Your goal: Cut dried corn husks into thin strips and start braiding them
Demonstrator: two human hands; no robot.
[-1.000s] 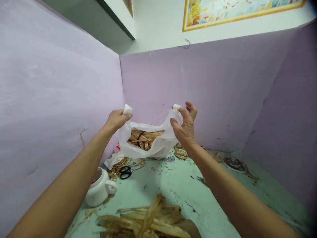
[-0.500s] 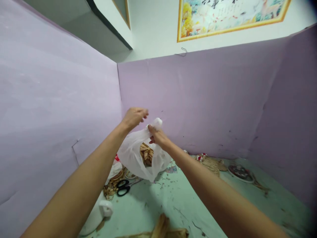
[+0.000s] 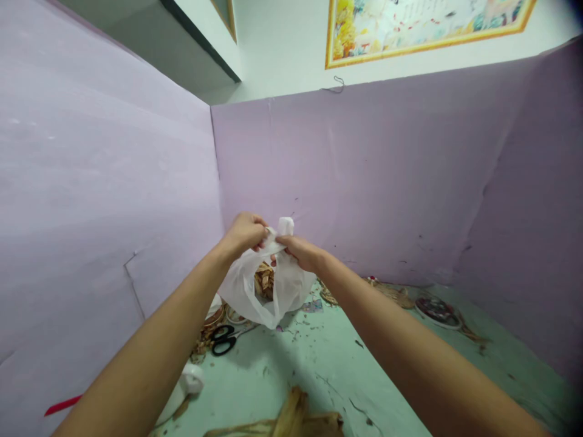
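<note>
Both hands grip the top of a white plastic bag (image 3: 294,285), raised above the green surface. My left hand (image 3: 248,232) pinches the bag's top from the left, fingers closed. Close beside it, my right hand (image 3: 300,250) is closed on the gathered plastic, and a loop of the bag sticks up between the two. Through the opening below the hands, dry tan-brown strips (image 3: 264,280) show inside the bag. Black-handled scissors (image 3: 224,340) lie on the surface below and left of the bag.
Folded dry brown husks or leaves (image 3: 294,416) lie at the near edge. A white object (image 3: 191,379) and scraps (image 3: 200,349) are at left. Back right holds a round dish (image 3: 438,311) and woven straw pieces (image 3: 394,295). Purple walls (image 3: 364,182) enclose the surface.
My left hand has come down and right onto the top of the bag and closed on it. My right hand keeps its hold, and the bag's opening looks narrower.
</note>
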